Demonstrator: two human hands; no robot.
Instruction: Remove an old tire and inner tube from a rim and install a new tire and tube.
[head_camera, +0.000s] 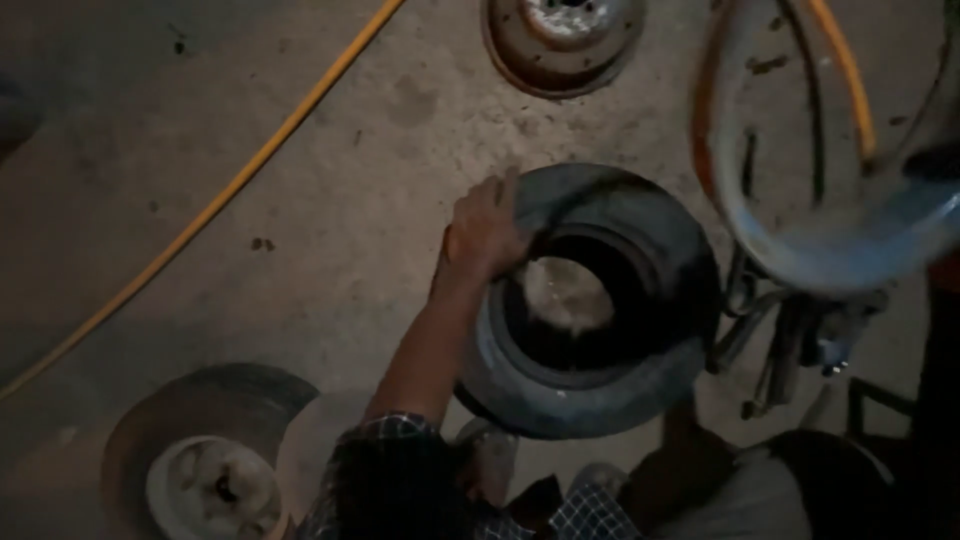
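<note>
Tyre (600, 390) lies tilted on the concrete floor (330, 200) at picture centre, its hole facing up. The left hand (485, 232) grips its rim at ten o'clock, fingers curled over the edge, probably to steady or lift it. The right hand is out of sight. A wheel (205, 465) lies at seven o'clock, a metal rim (560, 40) at twelve, a yellow hose (215, 200) at ten.

This looks like a tyre repair workshop with a bare, stained concrete floor (330, 200). The fingers (500, 215) grip a loose black tyre (600, 395). Beyond them lies a bare steel wheel rim (562, 40), behind them a wheel with its tyre fitted (205, 455), and a yellow hose (215, 200) trails off to their left.
</note>
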